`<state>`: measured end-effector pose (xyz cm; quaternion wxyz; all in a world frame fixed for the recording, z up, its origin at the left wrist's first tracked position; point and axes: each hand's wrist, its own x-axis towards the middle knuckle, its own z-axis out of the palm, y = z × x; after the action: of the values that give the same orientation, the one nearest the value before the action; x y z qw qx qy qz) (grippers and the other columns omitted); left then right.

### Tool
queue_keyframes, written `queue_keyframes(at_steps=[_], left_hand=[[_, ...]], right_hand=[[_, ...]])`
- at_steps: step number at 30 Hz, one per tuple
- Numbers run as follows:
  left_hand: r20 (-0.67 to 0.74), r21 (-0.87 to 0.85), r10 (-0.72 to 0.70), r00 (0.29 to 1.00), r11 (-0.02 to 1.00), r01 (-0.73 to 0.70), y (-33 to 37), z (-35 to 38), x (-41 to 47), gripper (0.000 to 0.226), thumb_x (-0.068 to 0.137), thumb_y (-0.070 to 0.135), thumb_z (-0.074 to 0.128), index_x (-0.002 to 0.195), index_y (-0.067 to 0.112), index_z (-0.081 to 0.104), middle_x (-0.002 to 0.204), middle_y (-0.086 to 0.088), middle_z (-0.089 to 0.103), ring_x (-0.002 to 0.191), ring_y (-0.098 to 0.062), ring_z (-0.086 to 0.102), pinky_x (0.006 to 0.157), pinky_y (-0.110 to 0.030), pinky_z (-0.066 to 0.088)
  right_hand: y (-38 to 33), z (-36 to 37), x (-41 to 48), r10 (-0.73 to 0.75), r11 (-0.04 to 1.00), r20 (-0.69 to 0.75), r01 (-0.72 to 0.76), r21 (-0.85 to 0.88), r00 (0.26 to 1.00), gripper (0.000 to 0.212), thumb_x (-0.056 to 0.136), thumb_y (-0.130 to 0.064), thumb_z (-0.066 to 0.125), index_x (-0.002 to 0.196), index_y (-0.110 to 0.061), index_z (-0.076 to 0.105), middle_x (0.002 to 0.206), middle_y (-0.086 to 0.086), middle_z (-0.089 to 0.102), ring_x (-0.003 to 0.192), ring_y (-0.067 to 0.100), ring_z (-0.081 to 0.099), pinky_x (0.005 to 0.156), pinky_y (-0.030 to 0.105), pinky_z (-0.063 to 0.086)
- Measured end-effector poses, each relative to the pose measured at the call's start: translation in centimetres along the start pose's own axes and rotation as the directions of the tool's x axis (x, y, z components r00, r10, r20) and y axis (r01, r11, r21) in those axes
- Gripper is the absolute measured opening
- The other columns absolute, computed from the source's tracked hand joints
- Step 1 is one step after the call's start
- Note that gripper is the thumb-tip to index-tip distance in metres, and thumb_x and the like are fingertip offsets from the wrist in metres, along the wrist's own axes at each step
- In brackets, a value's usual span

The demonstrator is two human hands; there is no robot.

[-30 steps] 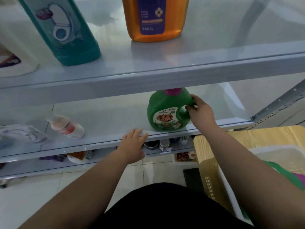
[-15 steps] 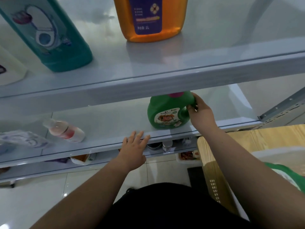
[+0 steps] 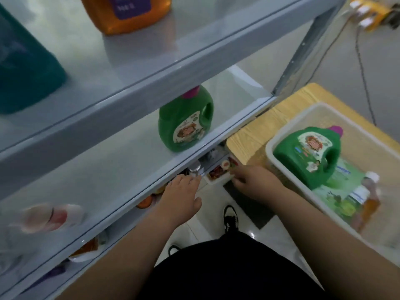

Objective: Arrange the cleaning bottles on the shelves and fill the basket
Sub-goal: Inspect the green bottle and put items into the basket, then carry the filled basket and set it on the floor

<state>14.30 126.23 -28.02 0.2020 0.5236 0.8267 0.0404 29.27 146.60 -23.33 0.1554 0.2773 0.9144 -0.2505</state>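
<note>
Smooth, glossy grey metal shelves (image 3: 108, 161) carry a shiny green plastic bottle (image 3: 184, 120) at the front edge, beside a translucent whitish plastic basket (image 3: 290, 124) on a matt, pale wood-grain table (image 3: 255, 131).

Right grip (image 3: 257, 184) has let go of the green jug (image 3: 184, 126) and pulled back to the center of the frame, fingers loose. The view swung right too, so the basket (image 3: 292, 126) now shows properly.

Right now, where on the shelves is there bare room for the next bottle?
Middle grey shelf: a wide bare stretch between the green handled jug and the lying pink-and-white bottle, plus a smaller patch right of the jug. Upper shelf: bare right of the orange bottle. The white basket is crowded at its near end.
</note>
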Motion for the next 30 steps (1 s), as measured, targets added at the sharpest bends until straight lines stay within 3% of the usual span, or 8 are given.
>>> queue_keyframes(at_steps=[3, 7, 12, 18, 25, 30], left_hand=[[0.017, 0.010, 0.141, 0.990, 0.990, -0.141, 2.5, 0.3, 0.5, 0.061, 0.094, 0.040, 0.051, 0.150, 0.017, 0.040, 0.139, -0.005, 0.053, 0.130, -0.026, 0.044, 0.109, -0.041, 0.040], [0.051, 0.042, 0.329, 0.943, 0.943, -0.331, 7.0, 0.5, 1.7, 0.060, 0.094, 0.038, 0.051, 0.148, 0.016, 0.042, 0.135, -0.005, 0.055, 0.125, -0.027, 0.048, 0.107, -0.039, 0.040], [0.075, 0.046, 0.413, 0.908, 0.908, -0.417, 12.9, 0.1, 4.0, 0.058, 0.093, 0.037, 0.052, 0.147, 0.019, 0.044, 0.129, -0.003, 0.057, 0.121, -0.025, 0.050, 0.100, -0.040, 0.045], [0.065, 0.025, 0.397, 0.916, 0.917, -0.399, 18.8, -1.1, 7.7, 0.051, 0.094, 0.034, 0.059, 0.142, 0.019, 0.052, 0.128, -0.002, 0.061, 0.122, -0.024, 0.053, 0.096, -0.038, 0.047], [0.022, 0.086, 0.326, 0.945, 0.941, -0.327, 23.7, -1.3, 12.1, 0.045, 0.094, 0.033, 0.060, 0.136, 0.020, 0.057, 0.121, -0.003, 0.066, 0.111, -0.025, 0.062, 0.085, -0.041, 0.054], [-0.017, 0.043, 0.284, 0.959, 0.958, -0.283, 24.3, -2.4, 15.6, 0.040, 0.092, 0.027, 0.062, 0.130, 0.017, 0.062, 0.115, -0.006, 0.070, 0.101, -0.025, 0.063, 0.080, -0.039, 0.053]], right_hand=[[1.5, 1.3, -5.1, 0.063, 0.997, -0.014, -0.064, -0.052, 0.998, 0.026, 0.101, -0.033, 0.053, 0.121, -0.025, 0.068, 0.112, 0.001, 0.071, 0.098, 0.022, 0.066, 0.077, 0.032, 0.052], [4.5, 2.7, -11.3, 0.220, 0.976, -0.098, -0.219, 0.020, 0.971, 0.023, 0.098, -0.032, 0.058, 0.115, -0.026, 0.071, 0.109, 0.000, 0.072, 0.099, 0.023, 0.067, 0.082, 0.041, 0.057], [9.6, 2.8, -16.6, 0.348, 0.937, -0.188, -0.334, 0.102, 0.919, 0.022, 0.098, -0.036, 0.055, 0.115, -0.030, 0.068, 0.113, -0.007, 0.071, 0.105, 0.019, 0.065, 0.085, 0.039, 0.054], [16.6, 1.9, -20.4, 0.444, 0.892, -0.273, -0.392, 0.226, 0.853, 0.025, 0.101, -0.037, 0.052, 0.120, -0.031, 0.067, 0.115, -0.007, 0.069, 0.103, 0.019, 0.065, 0.081, 0.041, 0.057], [23.7, 1.9, -22.2, 0.447, 0.887, -0.319, -0.370, 0.274, 0.836, 0.027, 0.102, -0.038, 0.052, 0.120, -0.026, 0.068, 0.111, -0.005, 0.068, 0.102, 0.018, 0.062, 0.079, 0.039, 0.053], [26.6, 2.5, -22.8, 0.552, 0.829, -0.437, -0.413, 0.377, 0.710, 0.026, 0.098, -0.027, 0.060, 0.119, -0.018, 0.071, 0.116, 0.003, 0.064, 0.110, 0.025, 0.058, 0.087, 0.037, 0.051]])
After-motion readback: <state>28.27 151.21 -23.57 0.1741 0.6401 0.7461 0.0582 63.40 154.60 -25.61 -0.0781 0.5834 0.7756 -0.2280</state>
